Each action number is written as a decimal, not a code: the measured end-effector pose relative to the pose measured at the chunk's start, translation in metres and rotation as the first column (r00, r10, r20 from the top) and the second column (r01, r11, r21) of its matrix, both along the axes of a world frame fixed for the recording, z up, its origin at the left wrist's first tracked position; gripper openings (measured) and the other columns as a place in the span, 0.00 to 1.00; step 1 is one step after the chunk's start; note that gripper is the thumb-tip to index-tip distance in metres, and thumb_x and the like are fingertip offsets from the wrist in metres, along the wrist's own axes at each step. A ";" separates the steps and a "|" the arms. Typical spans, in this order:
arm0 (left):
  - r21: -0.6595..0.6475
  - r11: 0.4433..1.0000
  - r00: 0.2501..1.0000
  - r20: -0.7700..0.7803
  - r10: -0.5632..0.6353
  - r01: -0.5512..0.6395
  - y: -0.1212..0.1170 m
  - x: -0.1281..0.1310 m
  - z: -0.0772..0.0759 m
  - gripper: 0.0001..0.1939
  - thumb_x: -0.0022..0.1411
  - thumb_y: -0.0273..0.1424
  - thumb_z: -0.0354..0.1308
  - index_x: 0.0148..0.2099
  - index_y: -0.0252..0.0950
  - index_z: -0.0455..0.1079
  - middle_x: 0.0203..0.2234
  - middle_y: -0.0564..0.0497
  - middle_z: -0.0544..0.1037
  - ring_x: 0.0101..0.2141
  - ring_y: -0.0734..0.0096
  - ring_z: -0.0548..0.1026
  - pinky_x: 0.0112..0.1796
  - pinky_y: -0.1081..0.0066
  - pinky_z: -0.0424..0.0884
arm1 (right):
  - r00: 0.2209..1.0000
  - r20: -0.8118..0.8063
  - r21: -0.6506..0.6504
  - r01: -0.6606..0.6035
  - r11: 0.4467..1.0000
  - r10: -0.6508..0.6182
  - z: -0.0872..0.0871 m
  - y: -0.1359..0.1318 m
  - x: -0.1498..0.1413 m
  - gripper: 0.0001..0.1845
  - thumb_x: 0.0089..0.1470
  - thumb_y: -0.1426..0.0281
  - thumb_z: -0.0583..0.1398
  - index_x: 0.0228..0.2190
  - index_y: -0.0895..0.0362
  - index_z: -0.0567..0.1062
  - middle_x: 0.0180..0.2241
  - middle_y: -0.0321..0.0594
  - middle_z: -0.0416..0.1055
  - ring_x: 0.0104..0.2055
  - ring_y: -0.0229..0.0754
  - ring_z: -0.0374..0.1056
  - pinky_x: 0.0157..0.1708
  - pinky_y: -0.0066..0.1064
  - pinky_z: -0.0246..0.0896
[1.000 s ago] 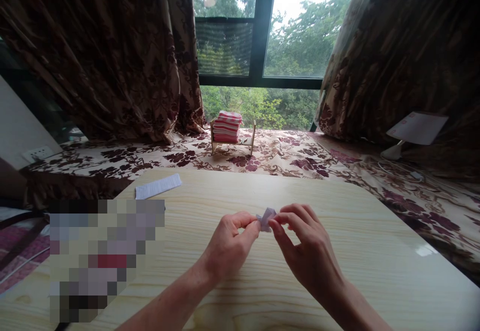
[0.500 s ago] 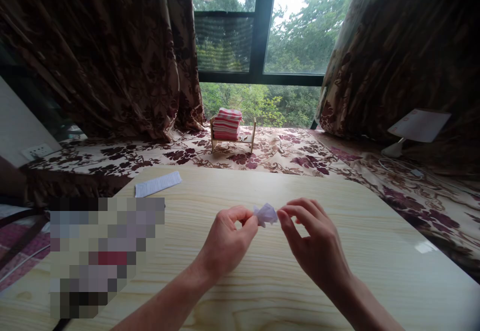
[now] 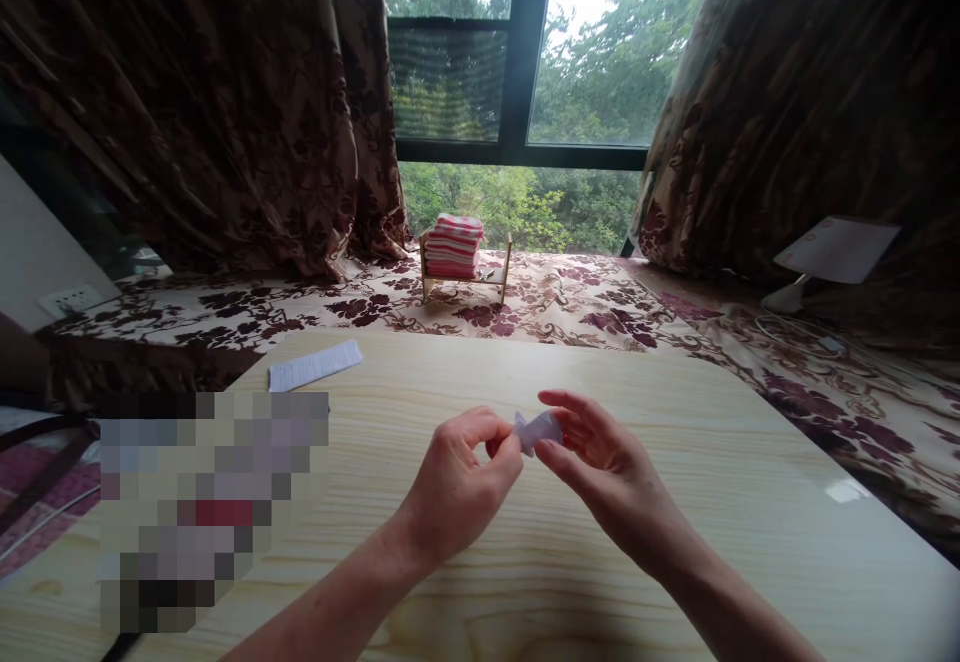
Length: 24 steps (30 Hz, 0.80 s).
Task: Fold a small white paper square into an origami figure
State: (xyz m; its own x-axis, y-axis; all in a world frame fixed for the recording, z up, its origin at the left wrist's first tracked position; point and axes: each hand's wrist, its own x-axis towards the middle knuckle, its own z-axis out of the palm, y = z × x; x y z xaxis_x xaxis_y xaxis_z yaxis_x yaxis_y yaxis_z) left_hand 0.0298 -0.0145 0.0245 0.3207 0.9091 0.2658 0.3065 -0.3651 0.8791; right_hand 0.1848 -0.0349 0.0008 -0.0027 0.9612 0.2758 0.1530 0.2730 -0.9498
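Both of my hands meet over the middle of a pale wooden table (image 3: pixel 735 542). Between them is a small folded piece of pale lilac paper (image 3: pixel 538 431). My left hand (image 3: pixel 457 482) pinches its left end between thumb and forefinger, the other fingers curled in. My right hand (image 3: pixel 600 462) holds the right end, its fingers around and under the paper, thumb below. The paper is lifted a little off the tabletop.
A white printed slip (image 3: pixel 315 366) lies at the table's far left. A blurred-out patch covers the near left. Beyond the table, a small wooden rack with striped folded cloths (image 3: pixel 455 247) stands on a floral covering. Curtains flank a window. A white lamp (image 3: pixel 832 254) is at right.
My right hand has turned palm-up and slid under the paper's right end. The paper has rotated from a crumpled lump to a flatter, level piece. The left pinch stays.
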 end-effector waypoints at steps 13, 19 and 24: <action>-0.061 0.998 0.998 0.056 0.017 -0.014 0.003 -0.002 0.001 0.10 0.57 0.28 0.52 0.27 0.32 0.72 0.24 0.52 0.73 0.29 0.71 0.69 0.33 0.73 0.63 | 0.997 0.043 0.048 0.063 0.997 -0.065 0.000 0.002 0.006 0.16 0.50 0.64 0.61 0.41 0.56 0.70 0.37 0.43 0.74 0.38 0.43 0.71 0.40 0.38 0.68; -0.026 0.999 0.997 0.064 0.033 -0.032 0.002 -0.002 0.000 0.10 0.57 0.29 0.54 0.27 0.33 0.73 0.23 0.53 0.72 0.28 0.72 0.69 0.34 0.73 0.63 | 0.992 0.105 0.074 0.056 0.996 -0.064 -0.001 0.001 0.001 0.15 0.51 0.65 0.61 0.41 0.55 0.70 0.35 0.42 0.73 0.36 0.42 0.70 0.38 0.37 0.67; 0.011 1.000 0.997 0.079 0.019 -0.020 0.003 -0.002 0.000 0.10 0.57 0.28 0.54 0.26 0.34 0.73 0.23 0.53 0.72 0.28 0.72 0.69 0.34 0.73 0.64 | 0.946 0.242 0.228 0.162 0.960 -0.217 0.006 -0.002 0.001 0.07 0.53 0.65 0.58 0.31 0.56 0.72 0.30 0.39 0.72 0.33 0.42 0.68 0.35 0.36 0.65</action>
State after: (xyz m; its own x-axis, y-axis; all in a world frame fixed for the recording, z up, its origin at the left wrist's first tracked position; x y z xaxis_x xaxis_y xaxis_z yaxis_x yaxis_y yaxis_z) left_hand 0.0273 -0.0114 0.0242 0.2809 0.9117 0.2998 0.2438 -0.3699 0.8965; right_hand 0.1858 -0.0366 0.0063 0.0758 0.8747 0.4787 0.4565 0.3964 -0.7966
